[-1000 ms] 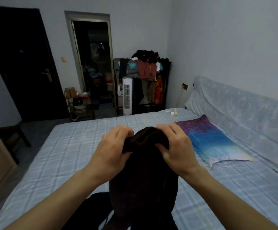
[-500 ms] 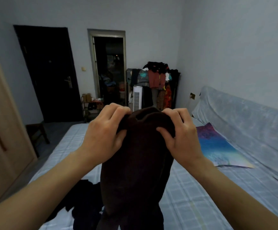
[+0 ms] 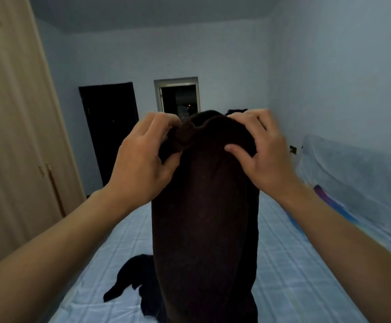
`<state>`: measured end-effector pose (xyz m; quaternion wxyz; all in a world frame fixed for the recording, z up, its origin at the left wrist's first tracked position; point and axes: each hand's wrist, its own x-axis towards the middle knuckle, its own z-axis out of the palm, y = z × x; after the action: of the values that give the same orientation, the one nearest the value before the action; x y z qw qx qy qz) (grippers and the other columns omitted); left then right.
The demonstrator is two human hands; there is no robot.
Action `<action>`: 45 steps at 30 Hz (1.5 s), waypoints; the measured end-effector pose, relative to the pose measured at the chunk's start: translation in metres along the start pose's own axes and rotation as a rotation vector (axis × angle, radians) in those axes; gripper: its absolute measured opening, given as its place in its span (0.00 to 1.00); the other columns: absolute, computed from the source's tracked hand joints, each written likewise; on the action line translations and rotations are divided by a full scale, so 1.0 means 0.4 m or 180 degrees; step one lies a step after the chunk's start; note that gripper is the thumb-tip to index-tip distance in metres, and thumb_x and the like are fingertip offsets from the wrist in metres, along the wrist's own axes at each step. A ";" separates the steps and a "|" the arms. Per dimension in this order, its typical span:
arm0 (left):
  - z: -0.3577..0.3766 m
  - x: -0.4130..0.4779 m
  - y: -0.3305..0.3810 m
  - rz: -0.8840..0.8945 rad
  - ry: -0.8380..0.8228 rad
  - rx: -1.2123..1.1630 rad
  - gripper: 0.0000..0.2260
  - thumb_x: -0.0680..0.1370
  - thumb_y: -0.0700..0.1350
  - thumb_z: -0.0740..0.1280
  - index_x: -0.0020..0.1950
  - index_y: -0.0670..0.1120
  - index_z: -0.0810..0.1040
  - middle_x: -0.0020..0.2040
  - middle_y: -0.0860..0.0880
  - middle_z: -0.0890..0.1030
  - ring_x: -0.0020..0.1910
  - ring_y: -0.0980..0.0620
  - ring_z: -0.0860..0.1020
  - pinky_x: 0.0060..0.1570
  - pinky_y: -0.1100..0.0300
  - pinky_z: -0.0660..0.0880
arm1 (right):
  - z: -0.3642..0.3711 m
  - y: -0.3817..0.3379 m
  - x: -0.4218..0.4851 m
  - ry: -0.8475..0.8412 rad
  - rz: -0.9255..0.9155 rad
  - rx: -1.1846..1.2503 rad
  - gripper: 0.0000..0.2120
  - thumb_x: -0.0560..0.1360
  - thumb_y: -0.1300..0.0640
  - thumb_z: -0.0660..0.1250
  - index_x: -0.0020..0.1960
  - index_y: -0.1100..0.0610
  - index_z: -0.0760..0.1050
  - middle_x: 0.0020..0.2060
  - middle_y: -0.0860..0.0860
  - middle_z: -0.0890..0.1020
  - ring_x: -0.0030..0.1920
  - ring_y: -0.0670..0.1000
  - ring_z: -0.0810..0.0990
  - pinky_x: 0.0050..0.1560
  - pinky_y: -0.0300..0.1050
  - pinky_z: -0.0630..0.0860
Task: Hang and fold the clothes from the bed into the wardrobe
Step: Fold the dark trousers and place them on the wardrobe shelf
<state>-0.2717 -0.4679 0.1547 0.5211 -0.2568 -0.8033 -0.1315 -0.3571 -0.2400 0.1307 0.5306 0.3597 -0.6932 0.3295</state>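
While the wardrobe (image 3: 15, 136) stands shut at left and the bed (image 3: 294, 276) runs ahead, I read this as the lift-and-sort step: dark garment (image 3: 203, 217) hangs above the bed, held by its top edge, darker pile (image 3: 131, 280) lying below it. Up top the left hand (image 3: 140, 164) pinches a bunched corner and the right hand (image 3: 264, 155) pinches the other side. Next: spread it flat, then hang or fold.

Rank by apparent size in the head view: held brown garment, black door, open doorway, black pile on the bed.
1. held brown garment, though nearness inflates it.
2. black door.
3. black pile and open doorway look alike, both partly hidden, so unranked.
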 end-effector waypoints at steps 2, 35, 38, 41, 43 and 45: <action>-0.061 0.021 0.014 0.0036 0.0129 0.0014 0.18 0.72 0.37 0.74 0.60 0.44 0.74 0.53 0.52 0.74 0.47 0.53 0.73 0.42 0.61 0.71 | -0.028 -0.045 0.040 0.0027 -0.0119 -0.0023 0.23 0.74 0.59 0.74 0.67 0.55 0.73 0.57 0.54 0.73 0.56 0.38 0.68 0.62 0.25 0.62; -0.272 -0.156 -0.063 -0.0553 -0.0028 -0.0226 0.18 0.75 0.39 0.73 0.60 0.51 0.70 0.51 0.53 0.78 0.47 0.57 0.77 0.47 0.66 0.75 | 0.069 -0.310 -0.013 -0.0319 -0.0023 0.0299 0.20 0.75 0.60 0.73 0.66 0.58 0.74 0.56 0.55 0.77 0.57 0.43 0.73 0.62 0.29 0.66; -0.227 -0.150 -0.068 -0.0480 0.0018 -0.0327 0.18 0.75 0.40 0.73 0.60 0.51 0.70 0.52 0.51 0.78 0.48 0.53 0.78 0.50 0.53 0.79 | 0.070 -0.280 -0.025 -0.0251 0.0051 0.0148 0.21 0.75 0.59 0.73 0.66 0.58 0.74 0.57 0.56 0.76 0.58 0.47 0.74 0.64 0.33 0.68; -0.159 -0.131 -0.078 -0.0450 0.0088 -0.0290 0.17 0.76 0.40 0.73 0.60 0.50 0.70 0.52 0.49 0.78 0.48 0.51 0.78 0.49 0.48 0.79 | 0.072 -0.224 -0.051 -0.0656 0.0321 0.0034 0.30 0.72 0.53 0.76 0.71 0.54 0.68 0.61 0.54 0.70 0.60 0.48 0.71 0.64 0.32 0.68; -0.108 -0.114 -0.089 -0.0511 0.0106 -0.0231 0.17 0.75 0.41 0.73 0.59 0.49 0.70 0.51 0.49 0.78 0.46 0.51 0.78 0.47 0.47 0.80 | 0.083 -0.181 -0.072 -0.0963 0.0559 -0.0030 0.39 0.66 0.48 0.79 0.72 0.49 0.64 0.62 0.51 0.67 0.59 0.45 0.70 0.59 0.27 0.66; -0.050 -0.093 -0.097 -0.0536 0.0094 -0.0193 0.16 0.75 0.41 0.74 0.59 0.48 0.71 0.51 0.51 0.77 0.45 0.52 0.77 0.46 0.48 0.79 | 0.103 -0.130 -0.080 -0.0958 0.0736 -0.0167 0.41 0.64 0.50 0.81 0.70 0.48 0.64 0.61 0.50 0.68 0.55 0.45 0.71 0.55 0.30 0.67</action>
<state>-0.2654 -0.5201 0.1316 0.5120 -0.2020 -0.8099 -0.2028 -0.3278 -0.2968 0.0944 0.3887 0.3089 -0.8098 0.3126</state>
